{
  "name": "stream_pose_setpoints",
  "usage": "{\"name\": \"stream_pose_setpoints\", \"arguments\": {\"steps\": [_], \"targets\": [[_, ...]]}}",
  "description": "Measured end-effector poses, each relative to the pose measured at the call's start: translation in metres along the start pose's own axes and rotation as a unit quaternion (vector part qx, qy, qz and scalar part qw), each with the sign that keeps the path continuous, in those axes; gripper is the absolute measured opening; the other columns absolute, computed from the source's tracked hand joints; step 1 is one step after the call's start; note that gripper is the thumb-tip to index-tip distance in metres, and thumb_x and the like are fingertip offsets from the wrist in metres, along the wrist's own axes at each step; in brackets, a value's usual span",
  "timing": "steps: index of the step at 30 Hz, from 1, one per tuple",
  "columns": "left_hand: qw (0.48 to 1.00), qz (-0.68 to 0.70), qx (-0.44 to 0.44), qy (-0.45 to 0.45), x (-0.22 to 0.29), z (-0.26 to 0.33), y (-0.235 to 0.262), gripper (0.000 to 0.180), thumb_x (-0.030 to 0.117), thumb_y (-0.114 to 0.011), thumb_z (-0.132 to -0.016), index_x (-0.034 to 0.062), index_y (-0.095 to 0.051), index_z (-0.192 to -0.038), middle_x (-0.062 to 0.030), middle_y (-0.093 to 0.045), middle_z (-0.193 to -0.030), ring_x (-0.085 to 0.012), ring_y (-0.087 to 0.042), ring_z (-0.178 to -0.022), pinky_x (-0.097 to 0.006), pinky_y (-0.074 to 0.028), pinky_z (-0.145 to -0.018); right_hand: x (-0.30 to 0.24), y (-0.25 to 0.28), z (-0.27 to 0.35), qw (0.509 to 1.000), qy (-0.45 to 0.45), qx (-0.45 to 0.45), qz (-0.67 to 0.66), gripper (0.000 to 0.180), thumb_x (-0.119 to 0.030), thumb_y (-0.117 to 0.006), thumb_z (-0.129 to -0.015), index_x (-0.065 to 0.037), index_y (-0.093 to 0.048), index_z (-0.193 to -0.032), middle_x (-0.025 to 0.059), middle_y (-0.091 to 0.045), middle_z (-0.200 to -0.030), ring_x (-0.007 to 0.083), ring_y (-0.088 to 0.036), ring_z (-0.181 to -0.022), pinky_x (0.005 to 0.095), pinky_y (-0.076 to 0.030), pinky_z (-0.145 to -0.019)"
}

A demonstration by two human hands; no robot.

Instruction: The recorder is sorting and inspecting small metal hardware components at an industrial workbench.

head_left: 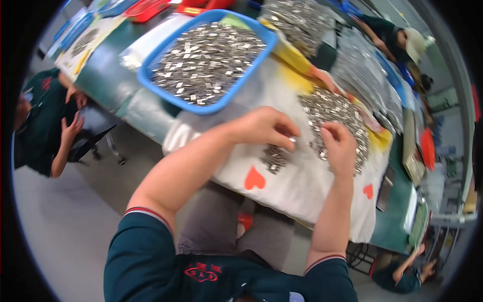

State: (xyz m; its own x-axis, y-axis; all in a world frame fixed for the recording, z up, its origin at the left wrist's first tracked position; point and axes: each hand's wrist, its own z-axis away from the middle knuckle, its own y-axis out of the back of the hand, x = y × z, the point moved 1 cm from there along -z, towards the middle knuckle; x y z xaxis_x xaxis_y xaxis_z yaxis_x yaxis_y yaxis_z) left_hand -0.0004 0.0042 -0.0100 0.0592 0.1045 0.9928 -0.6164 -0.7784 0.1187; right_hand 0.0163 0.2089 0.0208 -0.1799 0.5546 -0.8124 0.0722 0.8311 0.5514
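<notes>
My left hand (pixel 264 127) is closed in a pinch on a small shiny metal piece (pixel 292 138), held just above a small pile of metal pieces (pixel 274 160). To its right, my right hand (pixel 340 147) rests over the near part of a larger spread of metal pieces (pixel 334 108). Its thumb and fingers are drawn together, and whatever lies between them is hidden. Both piles lie on a white cloth (pixel 302 196) with red hearts and a yellow, pink-edged far side.
A blue plastic basket (pixel 201 108) full of similar pieces stands at the far left on the green table (pixel 133 113). Clear plastic bags (pixel 359 65) lie at the far right. Co-workers sit at the left (pixel 45 121), far right (pixel 385 35) and lower right (pixel 397 274).
</notes>
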Motion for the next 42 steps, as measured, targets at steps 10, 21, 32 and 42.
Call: {"name": "stream_pose_setpoints", "arguments": {"steps": [10,21,32,42], "targets": [[0.997,0.056,-0.037,0.036,-0.001,-0.018,-0.012,0.029,-0.002,-0.064,-0.071,-0.0009,-0.058,-0.100,-0.0030,-0.061,-0.089,-0.0077,-0.056,-0.080,-0.022,-0.047,-0.072,0.020,-0.004,-0.003,0.960,0.071,0.053,0.265,0.009,-0.012,-0.061,-0.069,-0.004,-0.060,-0.072,0.0106,-0.058,-0.070,0.0275,-0.055,-0.067,0.0372,-0.043,-0.062],[0.991,0.119,-0.024,0.051,0.001,-0.017,-0.012,0.029,0.002,-0.066,-0.072,-0.0017,-0.058,-0.099,-0.0035,-0.061,-0.088,-0.0070,-0.056,-0.078,-0.020,-0.047,-0.070,0.022,-0.009,-0.002,0.949,0.048,0.010,0.310,0.009,-0.011,-0.063,-0.068,-0.005,-0.062,-0.076,0.0104,-0.057,-0.073,0.0277,-0.053,-0.074,0.0391,-0.042,-0.070],[0.983,0.181,0.011,0.041,0.003,-0.016,-0.010,0.030,0.000,-0.064,-0.073,-0.0032,-0.056,-0.101,-0.0057,-0.061,-0.087,-0.0095,-0.058,-0.079,-0.022,-0.048,-0.072,-0.009,-0.013,0.013,0.993,-0.005,-0.062,-0.099,0.009,-0.004,-0.061,-0.071,-0.001,-0.060,-0.079,0.0020,-0.060,-0.074,0.0076,-0.053,-0.068,0.0212,-0.042,-0.063],[0.988,0.143,0.044,0.044,-0.006,-0.018,-0.010,0.031,0.002,-0.066,-0.072,-0.0031,-0.057,-0.102,-0.0057,-0.062,-0.087,-0.0090,-0.058,-0.078,-0.021,-0.048,-0.069,-0.015,-0.022,0.018,0.984,0.149,0.007,0.094,0.006,-0.003,-0.061,-0.070,-0.002,-0.059,-0.075,0.0057,-0.059,-0.071,0.0132,-0.056,-0.065,0.0245,-0.043,-0.057]]}}
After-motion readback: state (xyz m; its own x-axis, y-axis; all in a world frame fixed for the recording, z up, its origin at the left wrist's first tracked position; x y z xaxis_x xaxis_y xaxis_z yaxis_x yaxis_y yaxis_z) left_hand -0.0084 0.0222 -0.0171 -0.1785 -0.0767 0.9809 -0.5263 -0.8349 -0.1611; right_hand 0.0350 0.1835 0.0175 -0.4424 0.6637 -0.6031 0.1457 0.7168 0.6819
